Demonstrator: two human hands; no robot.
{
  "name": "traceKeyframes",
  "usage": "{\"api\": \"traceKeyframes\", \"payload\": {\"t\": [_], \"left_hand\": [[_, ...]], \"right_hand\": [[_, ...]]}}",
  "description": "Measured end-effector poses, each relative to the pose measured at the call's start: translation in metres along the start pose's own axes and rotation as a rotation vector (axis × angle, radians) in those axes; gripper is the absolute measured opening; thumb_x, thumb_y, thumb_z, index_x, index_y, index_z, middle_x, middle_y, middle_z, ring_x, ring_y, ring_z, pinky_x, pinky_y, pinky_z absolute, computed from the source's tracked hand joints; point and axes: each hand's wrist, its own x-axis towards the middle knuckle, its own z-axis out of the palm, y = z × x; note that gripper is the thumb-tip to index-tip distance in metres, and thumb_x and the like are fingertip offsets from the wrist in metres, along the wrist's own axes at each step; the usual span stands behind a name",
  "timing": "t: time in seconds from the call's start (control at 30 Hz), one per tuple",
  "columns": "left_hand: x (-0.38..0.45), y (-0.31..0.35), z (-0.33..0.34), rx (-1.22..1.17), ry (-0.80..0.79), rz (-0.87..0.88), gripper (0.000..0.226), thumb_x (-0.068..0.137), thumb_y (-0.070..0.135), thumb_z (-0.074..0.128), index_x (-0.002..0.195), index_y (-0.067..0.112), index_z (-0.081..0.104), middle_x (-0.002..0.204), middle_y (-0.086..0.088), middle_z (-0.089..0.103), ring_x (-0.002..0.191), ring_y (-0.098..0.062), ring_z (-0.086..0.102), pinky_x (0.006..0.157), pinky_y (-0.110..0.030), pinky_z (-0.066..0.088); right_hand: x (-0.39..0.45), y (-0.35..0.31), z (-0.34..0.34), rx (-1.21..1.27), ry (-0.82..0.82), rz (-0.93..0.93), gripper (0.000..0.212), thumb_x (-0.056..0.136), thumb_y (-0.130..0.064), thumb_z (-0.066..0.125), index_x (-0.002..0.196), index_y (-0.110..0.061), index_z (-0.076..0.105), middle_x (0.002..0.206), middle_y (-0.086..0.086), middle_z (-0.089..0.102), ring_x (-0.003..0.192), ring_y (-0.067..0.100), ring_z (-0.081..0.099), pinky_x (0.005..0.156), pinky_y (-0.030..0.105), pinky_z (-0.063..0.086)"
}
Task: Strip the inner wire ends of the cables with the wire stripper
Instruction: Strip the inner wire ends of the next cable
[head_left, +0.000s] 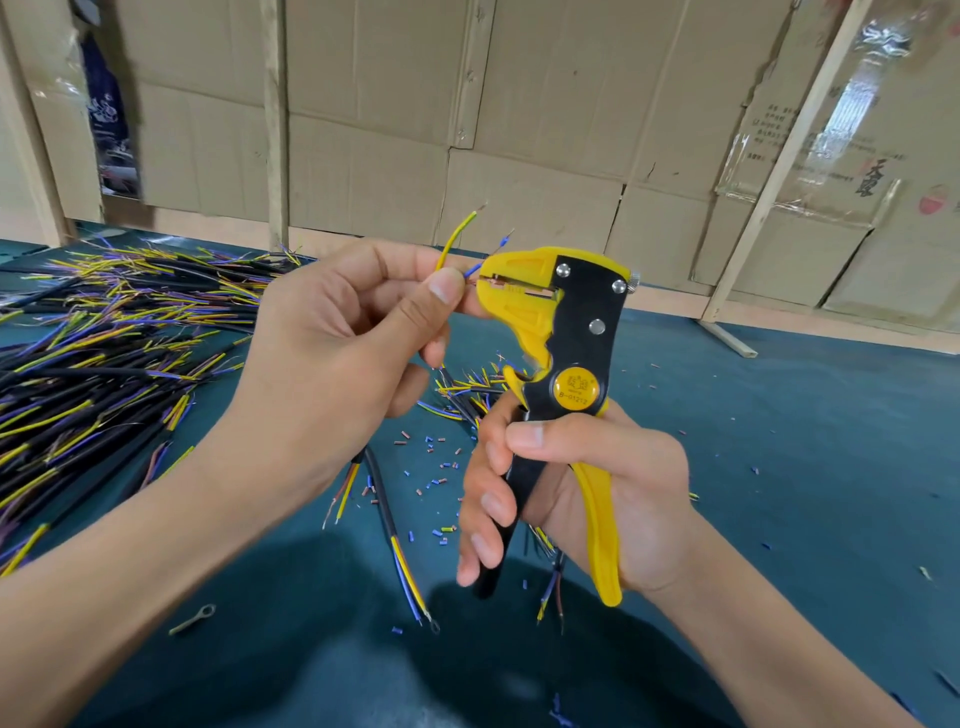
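Observation:
My left hand (332, 338) pinches a cable end between thumb and fingers in front of me. Its yellow inner wire (457, 236) curves upward with a bare tip, and a blue inner wire (485, 260) runs behind the tool. A third wire end with copper showing lies in the jaws of the yellow and black wire stripper (561, 332). My right hand (587, 499) grips the stripper's two handles, jaws pointing left toward the left hand. The cable's black jacket is hidden inside my left hand.
A big pile of black cables (104, 353) with yellow, blue and brown ends covers the left of the green table (805, 441). Several loose cables (395, 540) and cut insulation bits (436, 467) lie below my hands. A ring terminal (195, 618) lies near. Cardboard panels (415, 130) wall the back.

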Motion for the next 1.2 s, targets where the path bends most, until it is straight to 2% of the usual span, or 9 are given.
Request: {"api": "traceKeyframes", "payload": {"t": [0.23,0.43,0.53,0.8,1.03,1.2], "left_hand": [[0.001,-0.0011,-0.0025,0.022,-0.022,0.064,0.009,0.093,0.02,0.064,0.088,0.022,0.071,0.064,0.001,0.064,0.051,-0.036,0.024,0.042,-0.014,0.026],[0.001,-0.0026,-0.0058,0.092,-0.009,0.095,0.012,0.094,0.026,0.066,0.087,0.032,0.074,0.058,0.003,0.059,0.043,-0.022,0.03,0.043,-0.016,0.026],[0.0007,-0.0026,-0.0052,0.109,-0.005,0.105,0.013,0.095,0.025,0.065,0.087,0.031,0.073,0.057,0.004,0.058,0.041,-0.019,0.03,0.043,-0.015,0.026],[-0.0006,0.0007,-0.003,0.144,-0.016,0.137,0.009,0.095,0.023,0.064,0.091,0.027,0.071,0.056,0.006,0.058,0.039,-0.018,0.031,0.042,-0.015,0.026],[-0.0004,0.0016,-0.0047,0.236,0.007,0.171,0.011,0.094,0.029,0.067,0.088,0.036,0.072,0.058,0.007,0.062,0.043,-0.021,0.037,0.043,-0.02,0.029],[-0.0011,0.0014,-0.0045,0.279,0.011,0.183,0.009,0.095,0.027,0.065,0.09,0.033,0.07,0.063,0.012,0.067,0.047,-0.008,0.047,0.045,-0.015,0.034]], "right_hand": [[0.0,-0.0006,0.0023,-0.005,0.005,-0.005,0.011,0.082,-0.011,0.056,0.077,-0.001,0.056,0.063,0.016,0.052,0.055,0.031,0.058,0.061,0.048,0.055],[0.0014,0.0027,0.0003,-0.01,-0.008,-0.007,0.011,0.086,-0.009,0.055,0.082,0.0,0.058,0.067,0.019,0.054,0.061,0.034,0.059,0.067,0.053,0.056],[0.0016,0.0043,-0.0003,0.006,-0.017,-0.01,0.01,0.087,-0.009,0.054,0.083,0.0,0.057,0.068,0.019,0.054,0.061,0.034,0.059,0.067,0.052,0.056],[0.001,0.0031,0.0004,0.015,-0.019,-0.001,0.011,0.086,-0.01,0.054,0.08,0.0,0.056,0.066,0.017,0.053,0.06,0.033,0.058,0.066,0.051,0.054],[0.0019,0.005,0.0044,0.018,0.007,-0.003,0.011,0.081,-0.012,0.055,0.076,-0.002,0.054,0.061,0.015,0.051,0.053,0.03,0.058,0.062,0.048,0.054],[0.0021,0.0057,0.0054,0.034,0.028,-0.003,0.013,0.077,-0.014,0.055,0.07,-0.003,0.056,0.057,0.014,0.05,0.048,0.029,0.057,0.055,0.044,0.056]]}}
